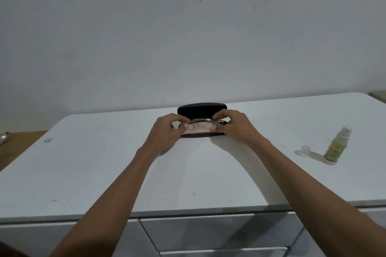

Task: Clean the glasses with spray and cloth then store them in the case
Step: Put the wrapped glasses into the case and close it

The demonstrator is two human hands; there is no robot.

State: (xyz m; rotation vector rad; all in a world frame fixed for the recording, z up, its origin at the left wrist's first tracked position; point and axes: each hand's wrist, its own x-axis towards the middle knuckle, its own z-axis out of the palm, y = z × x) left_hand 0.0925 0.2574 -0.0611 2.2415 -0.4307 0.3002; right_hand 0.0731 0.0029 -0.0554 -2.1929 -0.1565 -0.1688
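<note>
A black glasses case (201, 108) stands open on the white table (104, 162), its lid raised toward the wall. The glasses (203, 121) with a thin clear frame lie across the case's mouth, on top of a pink cloth (198, 128) tucked inside. My left hand (169, 133) pinches the left end of the glasses and cloth. My right hand (236, 126) pinches the right end. A small spray bottle (336, 146) with a green label stands far to the right, uncapped, with its clear cap (304, 150) lying beside it.
A white wall rises right behind the table. Drawer fronts (208, 233) show below the table's near edge. A wooden surface with a small silvery object (4, 137) lies at the far left.
</note>
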